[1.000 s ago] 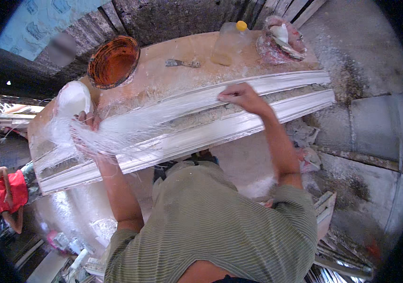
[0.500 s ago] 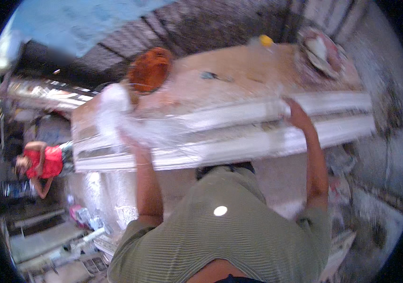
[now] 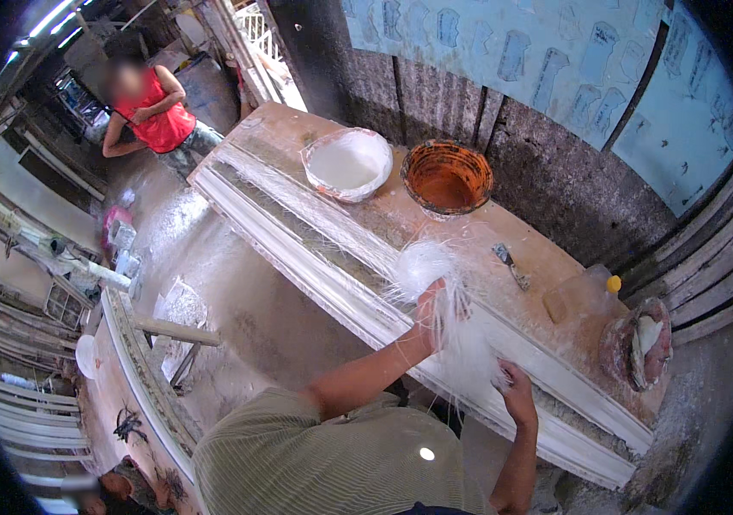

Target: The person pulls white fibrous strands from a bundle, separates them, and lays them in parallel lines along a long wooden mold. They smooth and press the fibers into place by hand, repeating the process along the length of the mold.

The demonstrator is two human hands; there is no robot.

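- Over the far side of the long table (image 3: 547,249), the left hand (image 3: 437,302) grips a bundle of white fibres (image 3: 422,268); loose strands hang below the wrist.
- Right hand (image 3: 517,396): positioned apart from the left hand, nearer the body, over the strips. Its bent fingers meet the trailing strands; whether they pinch any, one cannot tell.
- Below the hands: two long white strips, a far strip (image 3: 572,383) and a near strip (image 3: 332,279), run along the table with a grey gap between them. Thin strands lie along the left part of the far strip.
- Beyond the far strip, left to right: a white tub (image 3: 345,163), an orange bucket (image 3: 448,182) with a dark rim, a scraper (image 3: 510,264), a clear jug (image 3: 574,296) with a yellow cap, and a stained bowl (image 3: 620,345).
- Past the table's left end: a person in a red top (image 3: 164,112), arms folded across the body.
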